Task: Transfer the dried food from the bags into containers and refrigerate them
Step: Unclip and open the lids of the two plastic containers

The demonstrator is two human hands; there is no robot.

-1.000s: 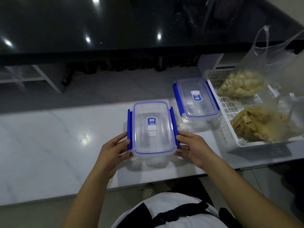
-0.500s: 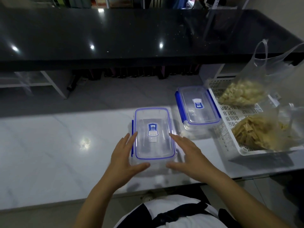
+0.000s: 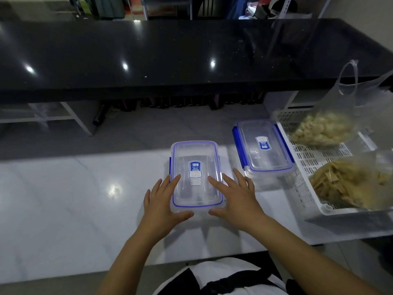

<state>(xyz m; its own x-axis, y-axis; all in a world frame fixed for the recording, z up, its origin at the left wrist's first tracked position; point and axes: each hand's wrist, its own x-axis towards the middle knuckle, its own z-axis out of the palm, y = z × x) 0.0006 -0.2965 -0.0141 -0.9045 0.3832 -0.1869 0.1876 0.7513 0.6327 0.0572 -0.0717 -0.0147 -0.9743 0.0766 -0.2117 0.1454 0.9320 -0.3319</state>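
Hands: left hand [image 3: 161,202], right hand [image 3: 235,196] open flat, flanking clear blue-rimmed plastic container [image 3: 195,167], frame centre; holding nothing.
Food: clear bags of dried food [image 3: 348,182] in white slotted basket [image 3: 308,158], right edge.
Risk: stiff lid could jerk loose, skidding container.

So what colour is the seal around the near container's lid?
Blue, on a clear lid; the head view shows it.

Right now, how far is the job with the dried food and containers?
Done: nothing visible; the near container and far container look empty, lids on. In hand: the left hand and right hand lie with straight fingers on the near one, perhaps to open it. Left: emptying the farther bag and nearer bag in the white basket, closing, refrigerating.
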